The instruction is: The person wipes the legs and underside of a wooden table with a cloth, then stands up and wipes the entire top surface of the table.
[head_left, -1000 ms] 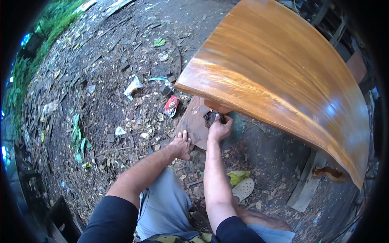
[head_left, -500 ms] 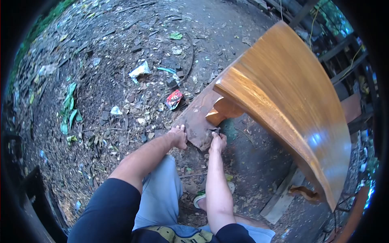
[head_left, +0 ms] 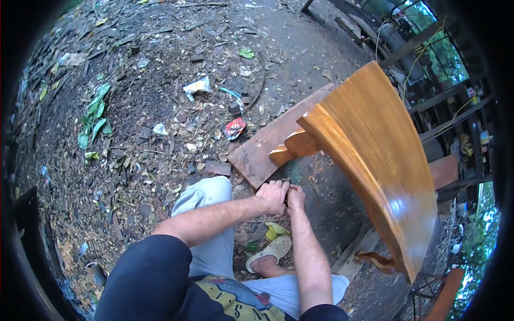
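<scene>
My left grip (head_left: 272, 197) and right grip (head_left: 295, 198) are close side by side, fingers curled; the gap is dark, and I cannot tell what either is closed on. Just beyond my left grip is the near corner of the reddish-brown board (head_left: 257, 160). The carved leg (head_left: 301, 144) shows over the board's right side, near and beyond both grips. From there the varnished wooden top (head_left: 375, 139) sweeps to the right of my right grip, apart from it. Toward me from the grips lie a yellow-green scrap (head_left: 277, 230) and, closer still, my pale clog (head_left: 276, 248).
</scene>
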A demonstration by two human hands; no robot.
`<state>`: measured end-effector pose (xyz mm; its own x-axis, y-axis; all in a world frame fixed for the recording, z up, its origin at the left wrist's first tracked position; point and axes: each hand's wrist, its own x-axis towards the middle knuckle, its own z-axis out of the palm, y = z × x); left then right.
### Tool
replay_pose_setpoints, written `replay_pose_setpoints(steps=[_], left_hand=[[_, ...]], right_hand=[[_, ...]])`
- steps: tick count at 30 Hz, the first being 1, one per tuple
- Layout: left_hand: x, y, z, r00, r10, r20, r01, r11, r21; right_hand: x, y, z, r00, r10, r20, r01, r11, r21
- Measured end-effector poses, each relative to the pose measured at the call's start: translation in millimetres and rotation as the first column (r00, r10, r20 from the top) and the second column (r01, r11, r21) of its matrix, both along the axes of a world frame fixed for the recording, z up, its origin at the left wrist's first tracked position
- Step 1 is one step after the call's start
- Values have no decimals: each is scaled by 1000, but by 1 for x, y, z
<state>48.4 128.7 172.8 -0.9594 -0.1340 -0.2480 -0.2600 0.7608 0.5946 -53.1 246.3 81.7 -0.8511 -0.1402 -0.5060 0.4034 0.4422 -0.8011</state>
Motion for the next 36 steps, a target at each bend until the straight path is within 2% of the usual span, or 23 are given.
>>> replay_pose_setpoints(steps=[6,7,10,11,14,17,19,21,29,36], left_hand=[[7,12,-2,952,280,-121,-272,959,78],[5,6,-6,931,354,-94,-333,925,183],[7,-10,-11,860,497,-118,-447,844,297],[7,-12,-18,787,564,-249,-497,819,285],[-5,-24,-12,575,613,-542,-549,780,300],[-23,-30,11,456,641,-618,-573,743,347],[-42,-31,18,367,644,-671,-574,725,382],[-56,-28,23,367,646,-669,-602,714,358],[-80,-33,27,394,628,-671,-648,708,281],[-87,-30,-2,392,633,-668,-662,698,273]], right_hand=[[12,-19,54,997,65,-28,-67,995,-67],[11,-19,56,996,80,42,-70,977,-201],[21,-10,98,980,200,-16,-200,968,-149],[22,2,100,897,380,-227,-364,925,111],[39,12,172,799,556,-230,-505,827,246],[51,10,213,741,636,-216,-607,771,191],[59,1,231,614,723,-317,-671,690,273],[62,0,228,467,769,-436,-704,622,344],[60,5,230,478,781,-401,-718,611,334],[53,5,226,495,770,-403,-717,623,311]])
